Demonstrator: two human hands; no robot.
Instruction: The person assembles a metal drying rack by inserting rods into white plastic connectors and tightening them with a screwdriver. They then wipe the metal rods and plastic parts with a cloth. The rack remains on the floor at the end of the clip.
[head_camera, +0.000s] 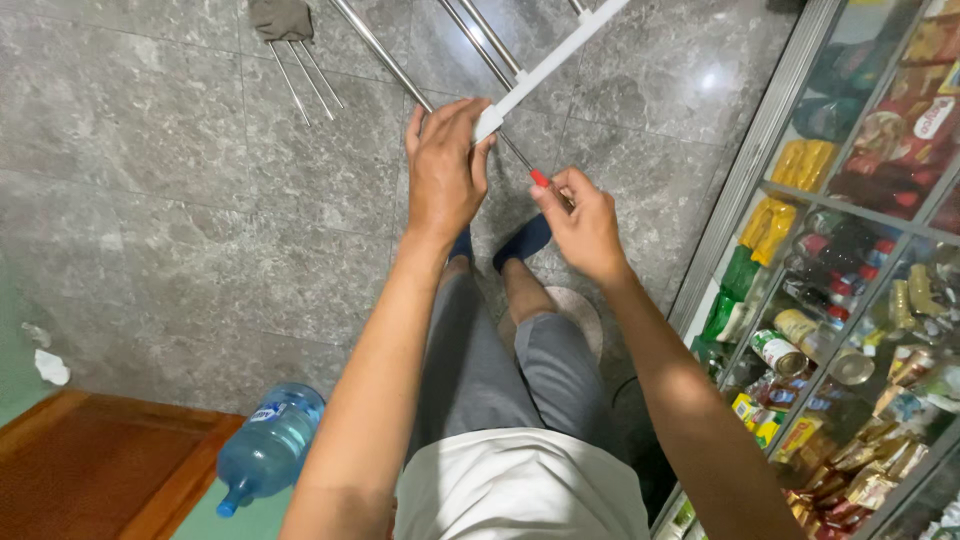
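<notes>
The white bar's end (490, 122) is gripped by the left hand (445, 170), while a red-handled screwdriver (540, 179), at four o'clock, is pinched by the right hand (585, 225), fastening seemingly unfinished.

**You stood on a grey stone-tiled floor beside a glass-fronted shelf of goods.**

Under you lay large grey marbled floor tiles (150, 200), glossy enough to catch a spot of overhead light at the upper right. To your right ran a glass display cabinet (850, 300) with a metal frame, its shelves packed with coloured packets, tins and bottles. At the lower left sat a piece of reddish-brown wooden furniture (90, 470), a blue water jug (268, 445) lying beside it, and crumpled white paper (50, 366) near the left edge.
</notes>
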